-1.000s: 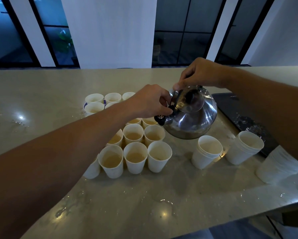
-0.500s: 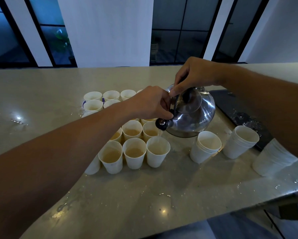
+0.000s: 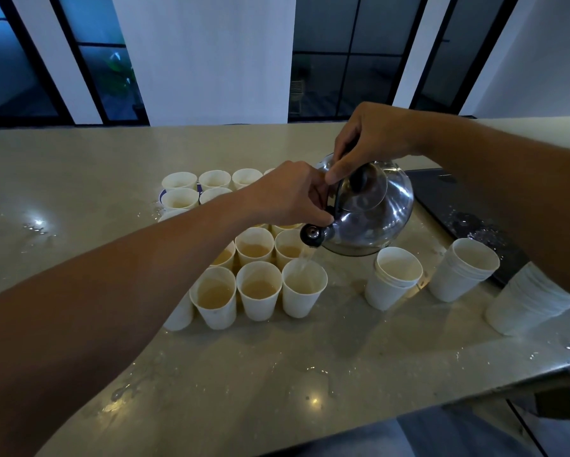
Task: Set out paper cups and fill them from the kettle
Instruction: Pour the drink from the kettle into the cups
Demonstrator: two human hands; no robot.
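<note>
Both hands, the left hand [image 3: 286, 196] and right hand [image 3: 369, 140], grip the tilted kettle [image 3: 372, 209] over the countertop's middle, pouring into the front-right cup [image 3: 305, 288], where a wobble could spill onto neighbouring cups or overfill it.

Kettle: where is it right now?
In the head view the kettle is right of centre, tipped between the left hand and right hand, pouring into the front-right cup of the filled group.
</note>
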